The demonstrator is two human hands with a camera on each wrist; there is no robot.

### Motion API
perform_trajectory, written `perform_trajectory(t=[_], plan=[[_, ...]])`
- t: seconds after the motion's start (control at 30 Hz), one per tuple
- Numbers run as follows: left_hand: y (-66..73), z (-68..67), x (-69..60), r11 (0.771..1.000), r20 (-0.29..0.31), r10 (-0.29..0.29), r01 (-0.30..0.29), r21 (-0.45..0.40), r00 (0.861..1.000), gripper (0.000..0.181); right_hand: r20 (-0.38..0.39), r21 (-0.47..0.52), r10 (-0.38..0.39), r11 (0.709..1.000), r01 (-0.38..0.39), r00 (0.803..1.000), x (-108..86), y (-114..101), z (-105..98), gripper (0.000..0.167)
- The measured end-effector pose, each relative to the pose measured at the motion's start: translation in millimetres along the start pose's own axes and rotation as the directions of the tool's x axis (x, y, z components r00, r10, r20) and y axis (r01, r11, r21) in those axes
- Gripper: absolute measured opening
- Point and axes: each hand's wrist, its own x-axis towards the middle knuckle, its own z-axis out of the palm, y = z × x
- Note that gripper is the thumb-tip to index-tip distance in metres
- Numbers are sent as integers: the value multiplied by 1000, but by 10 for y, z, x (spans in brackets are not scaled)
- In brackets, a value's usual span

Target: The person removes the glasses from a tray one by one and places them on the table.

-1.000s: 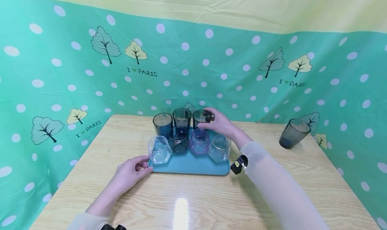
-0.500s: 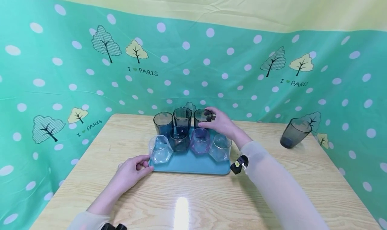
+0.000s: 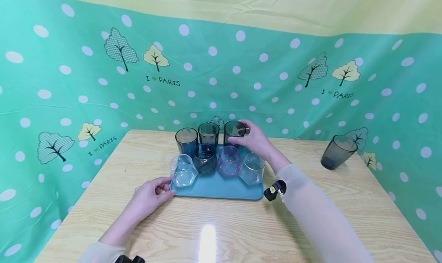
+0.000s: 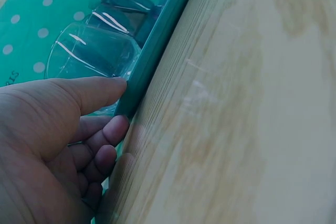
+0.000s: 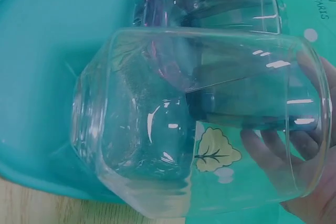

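My right hand grips a dark grey glass tumbler by its side, at the back right of a blue tray. Whether the tumbler's base touches the tray is hidden behind the front glasses. My left hand holds the tray's front left corner; in the left wrist view its thumb lies against the rim, with the fingers curled below. Two more dark tumblers, one at left and one in the middle, stand in the back row.
In front stand a clear faceted glass, a dark faceted glass, a purple-tinted glass and another clear glass. A further grey tumbler stands apart at the table's right. A dotted green curtain hangs behind.
My right hand and its dark tumbler have shifted slightly up and to the right. My left hand stays at the tray corner, and the other glasses have not moved.
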Motion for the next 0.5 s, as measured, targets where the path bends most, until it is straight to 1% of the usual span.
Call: perform_trajectory(t=[0.2,0.4,0.5], plan=[[-2,0,-7,1000,0,-8,8,5,1000,58,-77,66,-1,998,6,997,-29,12,-51,93],[-12,0,-6,1000,2,-8,8,2,1000,57,-136,118,14,993,2,991,-118,24,-126,93],[-16,2,1,1000,2,-5,5,1,1000,56,-181,116,15,993,6,983,-161,33,-182,94]])
